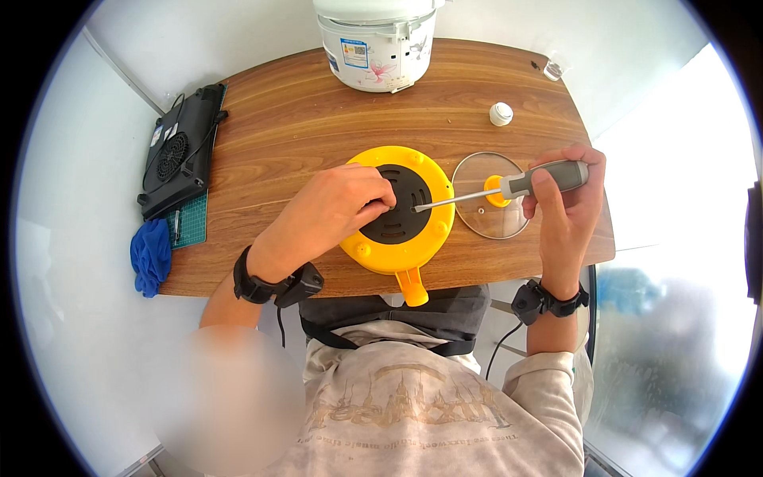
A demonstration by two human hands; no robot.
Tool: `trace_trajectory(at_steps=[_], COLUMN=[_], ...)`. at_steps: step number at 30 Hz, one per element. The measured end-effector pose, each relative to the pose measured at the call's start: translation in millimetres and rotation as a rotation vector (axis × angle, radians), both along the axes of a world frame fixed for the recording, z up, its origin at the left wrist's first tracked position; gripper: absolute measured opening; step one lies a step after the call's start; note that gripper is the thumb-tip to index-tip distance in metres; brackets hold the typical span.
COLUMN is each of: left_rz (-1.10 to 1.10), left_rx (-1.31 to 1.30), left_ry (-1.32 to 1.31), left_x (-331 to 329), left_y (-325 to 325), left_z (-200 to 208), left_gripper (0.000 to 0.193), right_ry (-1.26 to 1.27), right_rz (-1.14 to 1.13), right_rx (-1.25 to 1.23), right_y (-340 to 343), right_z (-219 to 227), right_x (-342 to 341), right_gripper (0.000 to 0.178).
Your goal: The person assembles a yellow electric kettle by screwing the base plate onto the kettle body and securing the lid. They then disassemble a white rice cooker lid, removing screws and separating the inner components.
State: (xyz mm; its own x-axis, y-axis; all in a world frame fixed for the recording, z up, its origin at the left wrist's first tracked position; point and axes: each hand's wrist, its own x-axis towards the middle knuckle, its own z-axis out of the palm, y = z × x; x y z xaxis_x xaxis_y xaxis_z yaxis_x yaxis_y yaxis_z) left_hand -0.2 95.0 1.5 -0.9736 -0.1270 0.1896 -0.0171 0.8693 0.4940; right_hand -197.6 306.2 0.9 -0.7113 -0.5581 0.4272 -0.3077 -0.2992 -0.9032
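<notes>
A round yellow appliance (439,215) with a handle jutting toward me lies with its slotted black base (397,226) facing up. Over that base my left hand (342,205) is closed in a pinch. Whatever may be between its fingertips is too small and hidden to name. My right hand (574,195) is wrapped round the grey handle of a screwdriver (518,185). The screwdriver lies nearly level, pointing left, its tip at the black base close to the left fingertips. Beneath the screwdriver and right hand is a glass lid (475,219) with a yellow knob (496,201).
On the wooden table (278,119), a white rice cooker (377,60) stands at the back. An upturned black hotplate (181,151) rests at the left on a green mat (193,219), beside a blue cloth (151,256). A small white jar (501,114) and a clear cup (554,70) are back right.
</notes>
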Motion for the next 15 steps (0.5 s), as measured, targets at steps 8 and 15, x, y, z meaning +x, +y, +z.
trace_trajectory(at_steps=[8, 15], left_rz=[0.01, 0.009], left_rx=[0.021, 0.02], left_ry=[-0.005, 0.002], left_x=[0.9, 2.3], left_y=[-1.3, -3.2], left_z=[-0.2, -0.4], left_gripper=[0.01, 0.011], right_ry=[0.005, 0.004], right_rz=[-0.013, -0.013], right_rx=[-0.005, 0.003], right_y=[-0.7, 0.6], right_z=[-0.3, 1.6], right_x=[1.3, 2.7], right_gripper=[0.029, 0.029])
